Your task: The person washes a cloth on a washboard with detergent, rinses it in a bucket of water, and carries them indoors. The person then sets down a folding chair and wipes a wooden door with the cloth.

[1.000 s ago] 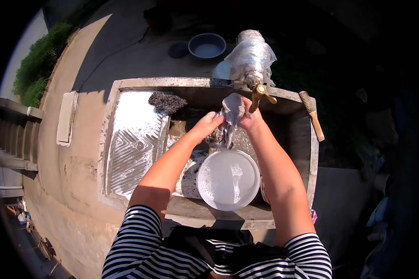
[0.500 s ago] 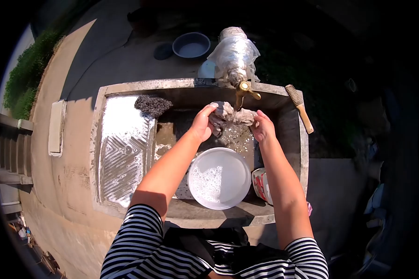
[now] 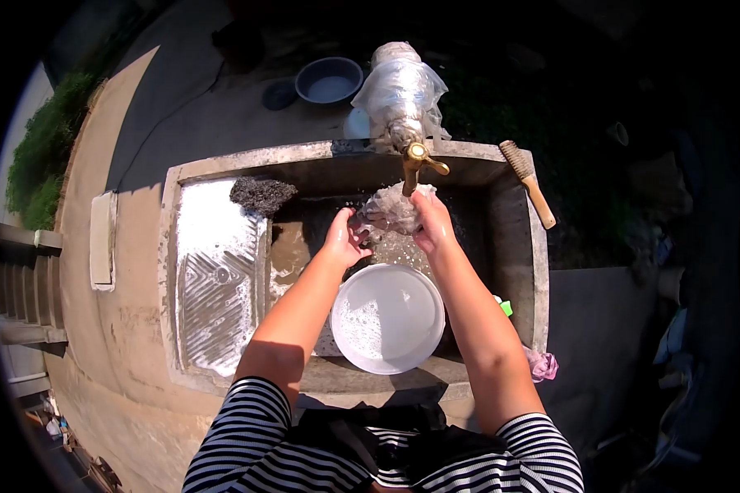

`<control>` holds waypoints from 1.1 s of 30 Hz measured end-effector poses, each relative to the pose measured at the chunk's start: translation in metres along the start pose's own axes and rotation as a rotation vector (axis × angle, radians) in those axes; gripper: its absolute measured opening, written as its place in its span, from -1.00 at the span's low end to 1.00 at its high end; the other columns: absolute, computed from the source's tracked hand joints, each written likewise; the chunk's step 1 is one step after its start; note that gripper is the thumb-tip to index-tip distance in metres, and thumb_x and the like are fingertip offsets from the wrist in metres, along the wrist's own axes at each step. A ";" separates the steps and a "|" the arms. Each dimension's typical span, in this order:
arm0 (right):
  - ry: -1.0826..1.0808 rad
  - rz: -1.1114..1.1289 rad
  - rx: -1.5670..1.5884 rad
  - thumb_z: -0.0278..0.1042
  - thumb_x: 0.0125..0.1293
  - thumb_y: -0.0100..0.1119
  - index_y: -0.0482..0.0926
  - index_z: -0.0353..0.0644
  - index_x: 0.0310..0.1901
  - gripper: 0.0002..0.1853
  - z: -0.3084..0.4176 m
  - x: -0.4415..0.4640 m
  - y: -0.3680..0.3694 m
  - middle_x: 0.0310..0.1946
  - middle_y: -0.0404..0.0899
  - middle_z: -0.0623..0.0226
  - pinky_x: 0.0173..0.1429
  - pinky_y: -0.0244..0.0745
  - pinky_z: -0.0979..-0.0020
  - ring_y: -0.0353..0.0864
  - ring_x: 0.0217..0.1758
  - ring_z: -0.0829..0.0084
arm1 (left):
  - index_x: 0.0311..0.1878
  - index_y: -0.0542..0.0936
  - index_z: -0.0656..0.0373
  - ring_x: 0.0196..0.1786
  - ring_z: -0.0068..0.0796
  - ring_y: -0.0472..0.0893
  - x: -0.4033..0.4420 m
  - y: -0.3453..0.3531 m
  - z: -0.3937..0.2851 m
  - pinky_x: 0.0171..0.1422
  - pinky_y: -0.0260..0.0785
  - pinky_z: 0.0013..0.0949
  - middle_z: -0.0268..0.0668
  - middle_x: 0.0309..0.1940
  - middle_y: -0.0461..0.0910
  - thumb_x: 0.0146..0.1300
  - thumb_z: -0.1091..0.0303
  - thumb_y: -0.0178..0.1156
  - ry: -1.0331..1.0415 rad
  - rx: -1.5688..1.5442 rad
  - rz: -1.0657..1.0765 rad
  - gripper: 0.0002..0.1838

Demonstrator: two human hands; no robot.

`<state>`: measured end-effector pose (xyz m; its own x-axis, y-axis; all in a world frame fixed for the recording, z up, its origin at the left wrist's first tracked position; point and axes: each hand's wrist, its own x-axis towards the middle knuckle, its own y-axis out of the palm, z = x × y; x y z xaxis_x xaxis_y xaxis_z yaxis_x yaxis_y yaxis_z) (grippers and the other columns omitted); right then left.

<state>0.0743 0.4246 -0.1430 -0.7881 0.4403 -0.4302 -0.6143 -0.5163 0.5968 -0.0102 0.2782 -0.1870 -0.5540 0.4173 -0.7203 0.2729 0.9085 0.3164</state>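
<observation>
A wet, greyish cloth (image 3: 386, 209) is bunched up under the brass tap (image 3: 413, 164), with water splashing around it. My right hand (image 3: 432, 222) grips the cloth at its right side, just below the spout. On the other side my left hand (image 3: 345, 238) has its fingers apart, close to the cloth's left edge; whether a fingertip touches it I cannot tell. Nearer to me, a white basin (image 3: 411, 329) with soapy water stands inside the concrete sink (image 3: 521, 271), below both hands.
A soapy ridged washboard (image 3: 218, 287) fills the sink's left part, with a dark mesh-like clump (image 3: 263, 195) at its top. A wooden brush (image 3: 528, 185) lies on the right rim. Beyond the sink, a grey basin (image 3: 329, 80) sits on the ground. Plastic wraps the tap's pipe (image 3: 399, 82).
The cloth, stretched between both hands before, is now bunched under the tap. My left hand has come away with fingers spreading, and my right hand has moved left and up.
</observation>
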 end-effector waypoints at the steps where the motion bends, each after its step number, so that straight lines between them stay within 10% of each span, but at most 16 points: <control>1: -0.060 0.047 -0.138 -0.41 0.27 0.06 0.47 -0.24 -0.07 -0.79 -0.003 -0.003 0.005 -0.20 0.55 0.28 -0.11 0.48 0.35 0.55 -0.17 0.43 | -0.12 0.45 -0.19 -0.09 -0.33 0.47 -0.009 0.004 -0.004 0.14 0.18 0.20 -0.33 -0.14 0.49 0.26 -0.08 -0.08 -0.118 -0.195 0.156 -0.72; 3: -0.196 0.076 -0.476 -0.35 0.27 0.09 0.49 -0.23 -0.14 -0.81 -0.006 -0.024 0.026 -0.29 0.54 0.35 -0.21 0.45 0.46 0.51 -0.25 0.57 | -0.09 0.44 -0.15 -0.02 -0.23 0.48 -0.011 0.009 -0.005 0.12 0.21 0.23 -0.24 -0.08 0.48 0.25 -0.26 -0.13 -0.240 -0.427 0.434 -0.56; 8: -0.760 0.153 -1.267 -0.25 0.08 0.22 0.59 -0.06 -0.28 -0.83 -0.026 -0.056 0.057 -0.32 0.58 0.20 -0.10 0.43 0.21 0.53 -0.19 0.13 | -0.10 0.51 0.01 -0.08 -0.22 0.54 0.020 0.022 0.002 0.08 0.37 -0.17 -0.23 -0.14 0.55 0.27 -0.19 -0.10 -0.276 -0.481 0.709 -0.53; 12: -0.693 -0.082 -1.503 -0.17 0.16 0.10 0.57 -0.02 -0.28 -0.82 -0.012 -0.033 0.052 -0.31 0.59 0.22 -0.13 0.45 0.17 0.56 -0.21 0.12 | -0.10 0.50 -0.03 -0.13 -0.29 0.57 0.034 0.038 0.018 -0.04 0.43 -0.18 -0.30 -0.18 0.58 0.31 -0.03 -0.07 -0.153 -0.623 0.825 -0.67; 14: -0.538 -0.325 -1.278 -0.19 0.22 0.05 0.53 -0.12 -0.22 -0.78 0.002 -0.004 0.035 -0.31 0.58 0.08 -0.15 0.47 0.22 0.58 -0.24 0.11 | -0.16 0.52 -0.02 -0.18 -0.36 0.58 -0.014 0.064 -0.007 -0.04 0.43 -0.21 -0.35 -0.18 0.58 0.31 0.13 -0.01 -0.136 -0.410 0.231 -0.79; 20: -0.229 -0.056 -0.367 -0.10 0.30 0.06 0.43 -0.10 0.04 -0.64 -0.036 0.032 -0.033 -0.14 0.58 0.27 -0.07 0.46 0.31 0.59 -0.15 0.22 | -0.16 0.52 0.07 -0.08 -0.26 0.55 -0.024 0.055 -0.034 0.11 0.35 -0.14 -0.26 -0.16 0.58 0.26 0.04 0.00 -0.088 -0.456 0.479 -0.68; 23: 0.405 -0.065 0.118 0.21 0.27 -0.03 0.35 -0.13 0.13 -0.40 -0.015 -0.011 -0.003 0.00 0.50 0.18 0.11 0.38 0.00 0.50 0.06 0.20 | -0.16 0.52 0.06 -0.10 -0.26 0.55 -0.021 0.050 -0.038 0.10 0.36 -0.13 -0.28 -0.19 0.58 0.23 0.05 0.02 0.018 -0.451 0.414 -0.69; 26: 0.301 0.246 0.400 0.25 0.27 -0.09 0.36 -0.14 0.12 -0.38 -0.009 -0.014 0.005 0.03 0.47 0.15 0.11 0.35 -0.08 0.48 0.09 0.19 | -0.16 0.52 0.04 -0.03 -0.30 0.52 -0.006 0.035 -0.026 0.12 0.33 -0.10 -0.30 -0.17 0.55 0.23 0.02 0.03 -0.025 -0.357 0.308 -0.68; 30: 0.087 0.050 0.145 0.01 0.28 0.06 0.37 -0.16 0.08 -0.52 -0.010 -0.002 0.003 0.00 0.49 0.19 0.08 0.42 0.11 0.50 0.04 0.22 | -0.04 0.48 0.03 0.07 -0.28 0.46 -0.022 0.031 -0.021 0.13 0.30 -0.05 -0.30 -0.08 0.51 0.21 -0.12 0.03 -0.019 -0.188 0.178 -0.55; 33: -0.397 0.141 -0.612 -0.23 0.17 0.13 0.34 -0.24 0.05 -0.55 -0.029 -0.004 0.007 -0.07 0.51 0.24 0.03 0.41 0.37 0.50 -0.04 0.40 | 0.11 0.40 0.13 0.16 -0.21 0.43 -0.035 0.036 -0.031 0.24 0.25 -0.01 -0.22 0.12 0.43 0.26 -0.32 -0.23 -0.234 -0.453 0.410 -0.30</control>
<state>0.0720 0.3976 -0.1563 -0.8583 0.5121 -0.0315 -0.5127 -0.8535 0.0937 -0.0057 0.2972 -0.1310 -0.2755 0.7629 -0.5848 0.0390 0.6168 0.7862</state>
